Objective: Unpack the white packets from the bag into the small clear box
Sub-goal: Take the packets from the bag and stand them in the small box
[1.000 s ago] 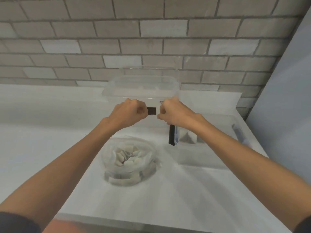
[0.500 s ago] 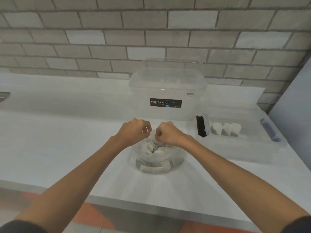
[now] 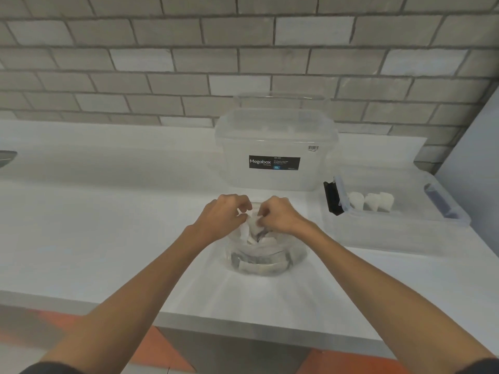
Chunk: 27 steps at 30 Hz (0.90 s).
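Brick in grey and pale courses makes the wall [image 3: 189,63] behind a white counter [image 3: 108,238]. One big clear tub [image 3: 275,130] with its lid on stands against the wall, a black label [image 3: 274,163] on its front reading "Megabox". To the right of it lies one small clear box [image 3: 391,236], open at the top, its long axis running left to right along the counter, with a black clip [image 3: 332,198] at its left end and a blue one at its right. One clear bag [image 3: 270,256] sits on the counter in front of the tub and left of the box, apart from both, its mouth pointing up. Both hands meet over that mouth: the left hand [image 3: 224,214] and the right hand [image 3: 280,215] have their fingers curled and pinch the bag at its top from either side. Three white packets [image 3: 372,202] stand upright in a row in the left half of the box. More packets lie jumbled in the bottom of the bag, too crowded to count, and one packet [image 3: 252,228] stands on end between the fingertips; whether the fingers also grip it cannot be told.
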Available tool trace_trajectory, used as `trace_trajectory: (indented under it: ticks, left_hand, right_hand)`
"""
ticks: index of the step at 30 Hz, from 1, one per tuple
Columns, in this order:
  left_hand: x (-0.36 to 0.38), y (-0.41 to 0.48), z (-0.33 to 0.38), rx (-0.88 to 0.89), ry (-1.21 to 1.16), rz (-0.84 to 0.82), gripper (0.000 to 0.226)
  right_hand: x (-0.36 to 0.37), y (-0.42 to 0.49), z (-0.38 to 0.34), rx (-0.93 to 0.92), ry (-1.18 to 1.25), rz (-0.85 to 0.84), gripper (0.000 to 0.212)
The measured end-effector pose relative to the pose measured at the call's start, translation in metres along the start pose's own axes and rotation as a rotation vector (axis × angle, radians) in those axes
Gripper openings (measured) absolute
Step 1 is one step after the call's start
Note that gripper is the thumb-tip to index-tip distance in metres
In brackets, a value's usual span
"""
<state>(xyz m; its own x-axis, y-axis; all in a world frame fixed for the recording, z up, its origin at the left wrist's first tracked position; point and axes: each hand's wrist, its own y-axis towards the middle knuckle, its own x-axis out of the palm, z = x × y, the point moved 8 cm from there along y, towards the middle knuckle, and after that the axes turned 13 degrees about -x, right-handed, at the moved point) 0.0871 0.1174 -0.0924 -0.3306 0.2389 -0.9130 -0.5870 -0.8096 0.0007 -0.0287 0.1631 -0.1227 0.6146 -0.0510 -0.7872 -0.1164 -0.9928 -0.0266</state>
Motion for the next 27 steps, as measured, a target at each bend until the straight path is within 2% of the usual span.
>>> trace_trajectory:
  ticks: [6,10,14,19,21,27]
  left_hand:
    - [-0.013,0.003,0.008,0.055,-0.190,0.045,0.016]
    - [-0.011,0.004,0.020,0.086,-0.321,0.015,0.017]
    - [-0.002,0.005,0.031,0.064,-0.426,-0.055,0.036]
    - [-0.004,0.003,0.039,0.033,-0.545,-0.072,0.049]
    - [-0.008,0.005,0.038,0.030,-0.572,-0.065,0.045]
    - [-0.022,0.014,0.031,0.002,-0.609,0.001,0.011]
  right_hand:
    - [-0.040,-0.015,0.016,0.097,0.275,0.109,0.009]
    - [-0.052,-0.022,0.023,0.158,0.488,0.167,0.012]
    - [-0.056,-0.024,0.021,0.169,0.662,0.197,0.008]
    - [-0.059,-0.025,0.011,0.132,0.700,0.179,0.014]
    - [-0.063,-0.024,0.008,0.114,0.656,0.164,0.015]
    - [-0.070,-0.022,0.003,0.075,0.554,0.133,0.013]
